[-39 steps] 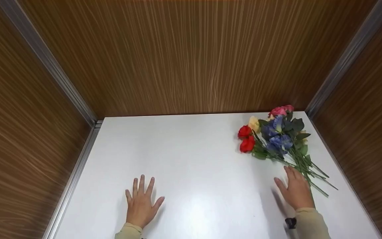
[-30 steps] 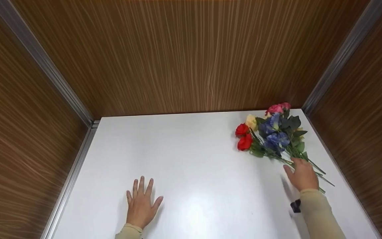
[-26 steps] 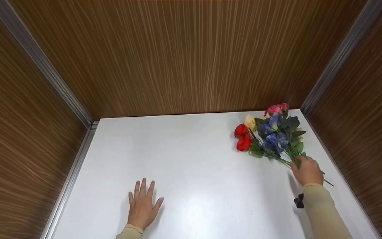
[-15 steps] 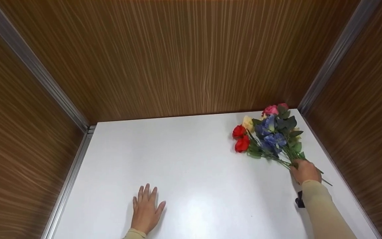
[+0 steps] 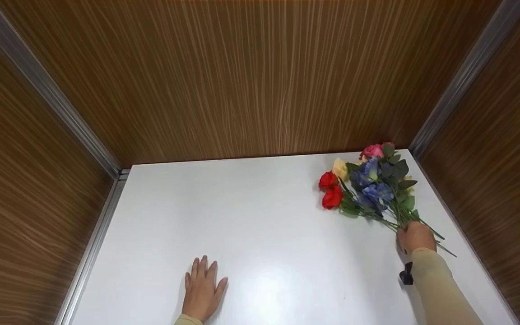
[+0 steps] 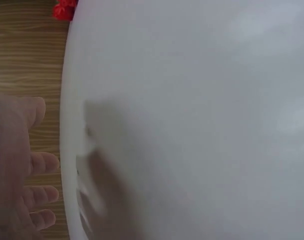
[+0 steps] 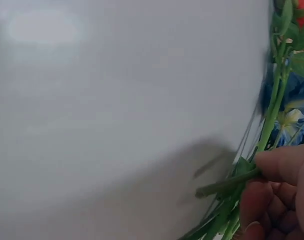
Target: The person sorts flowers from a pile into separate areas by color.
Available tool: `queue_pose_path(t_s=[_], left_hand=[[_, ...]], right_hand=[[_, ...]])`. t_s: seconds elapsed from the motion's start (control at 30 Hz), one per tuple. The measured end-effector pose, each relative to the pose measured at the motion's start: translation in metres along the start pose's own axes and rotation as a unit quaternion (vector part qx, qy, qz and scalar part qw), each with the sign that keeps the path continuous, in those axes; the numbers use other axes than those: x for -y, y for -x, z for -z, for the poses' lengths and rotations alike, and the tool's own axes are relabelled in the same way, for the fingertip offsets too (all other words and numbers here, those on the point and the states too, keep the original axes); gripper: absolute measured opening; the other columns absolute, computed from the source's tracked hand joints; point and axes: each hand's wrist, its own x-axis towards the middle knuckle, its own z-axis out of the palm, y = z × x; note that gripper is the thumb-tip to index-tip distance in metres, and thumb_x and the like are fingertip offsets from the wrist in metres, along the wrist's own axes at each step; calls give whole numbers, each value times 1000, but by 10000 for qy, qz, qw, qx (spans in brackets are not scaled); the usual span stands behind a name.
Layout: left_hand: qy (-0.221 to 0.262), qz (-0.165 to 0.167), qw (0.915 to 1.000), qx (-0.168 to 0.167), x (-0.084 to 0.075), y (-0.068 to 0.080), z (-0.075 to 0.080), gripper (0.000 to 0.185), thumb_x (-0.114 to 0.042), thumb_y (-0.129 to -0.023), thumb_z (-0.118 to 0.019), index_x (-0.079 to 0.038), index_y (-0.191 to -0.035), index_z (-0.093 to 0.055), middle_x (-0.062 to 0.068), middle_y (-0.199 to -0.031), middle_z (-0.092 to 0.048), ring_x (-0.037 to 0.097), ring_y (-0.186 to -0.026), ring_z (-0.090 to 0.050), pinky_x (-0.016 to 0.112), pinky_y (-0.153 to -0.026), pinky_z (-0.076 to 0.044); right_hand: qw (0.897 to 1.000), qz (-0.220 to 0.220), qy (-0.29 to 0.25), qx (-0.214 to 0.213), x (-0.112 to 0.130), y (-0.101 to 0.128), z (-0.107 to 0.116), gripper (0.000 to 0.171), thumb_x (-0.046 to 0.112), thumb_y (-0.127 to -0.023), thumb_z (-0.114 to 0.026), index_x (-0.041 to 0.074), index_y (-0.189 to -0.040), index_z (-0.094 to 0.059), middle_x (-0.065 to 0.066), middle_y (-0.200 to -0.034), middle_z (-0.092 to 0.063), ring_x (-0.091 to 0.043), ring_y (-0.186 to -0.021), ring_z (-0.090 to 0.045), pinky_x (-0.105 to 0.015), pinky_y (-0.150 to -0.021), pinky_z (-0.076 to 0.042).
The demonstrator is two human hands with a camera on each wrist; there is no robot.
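A bunch of artificial flowers lies at the right of the white table (image 5: 224, 212). It has red roses (image 5: 332, 197), a cream rose (image 5: 340, 169), blue flowers (image 5: 378, 192) and pink roses (image 5: 372, 151), with dark green leaves. My right hand (image 5: 418, 237) is at the lower stems and hides part of them. In the right wrist view its thumb and finger pinch a green flower stem (image 7: 229, 186), while other stems run beneath; I cannot tell which bloom it belongs to. At the front left, my left hand (image 5: 202, 289) is held over the table with straight fingers, touching no flower.
A brown wood-grain panel (image 5: 260, 81) rises behind the table. Similar side panels stand left (image 5: 30, 194) and right (image 5: 494, 158), with grey metal rails (image 5: 61, 104) at the corners. The bunch lies near the table's back right corner.
My right hand has reached forward and right to the bunch and taken hold among the stems. A leaf has shifted over the pink roses. My left hand has drawn slightly back and right.
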Motion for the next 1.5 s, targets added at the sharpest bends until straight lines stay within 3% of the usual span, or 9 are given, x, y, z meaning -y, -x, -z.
queue_pose_path(t_s=[0.23,0.5,0.87,1.03,1.2,1.5], left_hand=[[2,87,10000,43,2,-1,1,59,-44,-95,-55,-2,-136,-50,24,-150,-29,44,-141,-15,70,-104,-14],[135,91,9998,68,3,2,-3,58,-44,-95,-54,-3,-135,-51,24,-150,-29,43,-141,-15,70,-104,-15],[185,117,9998,22,4,3,-5,56,-43,-95,-54,-2,-133,-52,24,-149,-31,44,-140,-17,71,-102,-16],[153,155,9998,43,3,3,-5,56,-43,-96,-53,-2,-134,-52,24,-148,-31,44,-140,-17,71,-102,-16],[113,195,9997,-13,4,1,-5,55,-42,-95,-55,-2,-132,-52,25,-148,-31,44,-139,-17,71,-102,-17],[138,246,9996,5,5,1,-3,55,-42,-95,-55,-1,-132,-53,26,-148,-30,45,-139,-17,72,-101,-18]], right_hand=[[9991,-32,-334,-241,2,6,2,28,18,-94,-50,-6,-99,-63,-22,-89,-64,-32,-75,-58,-47,-64,-48],[9994,-193,-208,-194,1,4,0,26,19,-94,-53,-4,-99,-65,-21,-91,-64,-31,-76,-58,-46,-63,-48],[9983,-298,-392,-327,11,-1,7,37,18,-95,-48,-10,-116,-60,-33,-108,-61,-50,-96,-58,-58,-77,-47],[9930,-331,-925,-654,19,-1,10,42,17,-97,-43,-13,-124,-53,-34,-112,-58,-47,-96,-59,-57,-81,-47],[9831,-332,-1328,-1214,27,3,9,38,17,-97,-45,-11,-121,-56,-31,-109,-60,-41,-94,-60,-52,-79,-47],[9659,-579,-1479,-2043,18,14,1,28,14,-94,-54,-3,-113,-64,-22,-102,-65,-32,-87,-59,-39,-71,-44]])
